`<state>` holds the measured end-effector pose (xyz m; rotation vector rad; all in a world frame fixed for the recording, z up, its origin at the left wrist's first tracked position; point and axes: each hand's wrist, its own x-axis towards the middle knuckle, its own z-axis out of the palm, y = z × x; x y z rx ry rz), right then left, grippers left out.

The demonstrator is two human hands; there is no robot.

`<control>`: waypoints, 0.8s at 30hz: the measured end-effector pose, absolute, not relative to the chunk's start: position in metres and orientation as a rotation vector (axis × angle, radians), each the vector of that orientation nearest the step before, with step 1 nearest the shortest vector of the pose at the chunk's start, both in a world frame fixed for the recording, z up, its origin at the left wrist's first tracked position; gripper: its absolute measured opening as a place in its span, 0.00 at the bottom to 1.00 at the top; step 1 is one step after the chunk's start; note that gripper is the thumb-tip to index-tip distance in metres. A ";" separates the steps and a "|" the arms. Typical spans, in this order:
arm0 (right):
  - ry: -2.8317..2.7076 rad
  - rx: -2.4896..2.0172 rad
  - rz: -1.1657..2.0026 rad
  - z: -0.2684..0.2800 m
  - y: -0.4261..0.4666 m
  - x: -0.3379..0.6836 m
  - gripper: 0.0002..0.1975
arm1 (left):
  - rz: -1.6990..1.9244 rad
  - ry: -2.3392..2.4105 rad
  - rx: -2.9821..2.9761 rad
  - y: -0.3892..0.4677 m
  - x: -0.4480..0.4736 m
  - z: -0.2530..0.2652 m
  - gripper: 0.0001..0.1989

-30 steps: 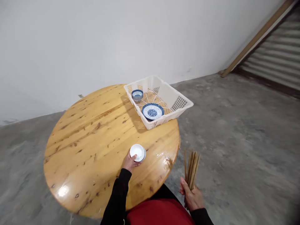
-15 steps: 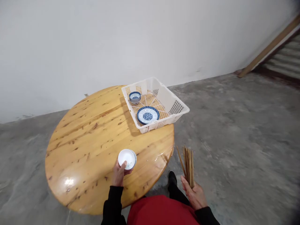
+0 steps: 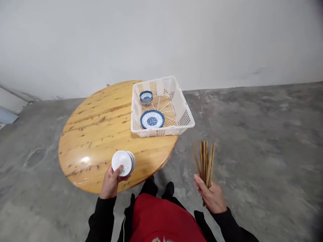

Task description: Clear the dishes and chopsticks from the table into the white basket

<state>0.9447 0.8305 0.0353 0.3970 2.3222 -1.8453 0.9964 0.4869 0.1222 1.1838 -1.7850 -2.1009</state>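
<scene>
My left hand (image 3: 111, 181) grips a small stack of white bowls (image 3: 122, 162), tilted, with the thumb inside the front one. The stack is held above the near edge of the round wooden table (image 3: 93, 134). In my right hand (image 3: 213, 196) is a bundle of wooden chopsticks (image 3: 205, 161), tips up and slightly fanned, out over the floor to the right of the table. A white plastic basket (image 3: 188, 116) stands at the table's far right. Inside it are blue-and-white plates (image 3: 152, 119) at the near left and a stack of blue-rimmed bowls (image 3: 146, 97) at the far left.
The basket's right side overhangs the table edge. A white wall (image 3: 161, 40) rises behind the table. Grey concrete floor (image 3: 252, 151) surrounds it. At the far left a pale bluish object (image 3: 7, 116) is partly in view.
My view has shifted, and I stand further back from the table. The bowls have moved left and tilted more, showing more of the stack. Both hands keep their hold.
</scene>
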 end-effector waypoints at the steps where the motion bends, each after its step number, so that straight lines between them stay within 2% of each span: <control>1: 2.296 0.374 -1.862 0.044 0.834 0.934 0.28 | -2.084 -1.793 1.171 0.488 0.992 0.127 0.31; 6: 2.234 0.294 -1.906 0.094 0.842 0.879 0.30 | -2.096 -1.845 1.076 0.483 0.959 0.144 0.30; 11: 2.055 0.185 -2.011 0.160 0.829 0.818 0.28 | -2.120 -1.836 0.961 0.474 0.930 0.137 0.32; 15: 2.036 0.245 -1.878 0.192 0.789 0.755 0.18 | -2.138 -1.795 0.998 0.468 0.922 0.126 0.33; 19: 2.184 0.177 -1.585 0.176 0.743 0.684 0.13 | -2.094 -1.769 1.091 0.460 0.925 0.118 0.32; 24: 2.483 0.188 -1.101 0.106 0.714 0.612 0.10 | -2.040 -1.635 1.210 0.457 0.931 0.109 0.32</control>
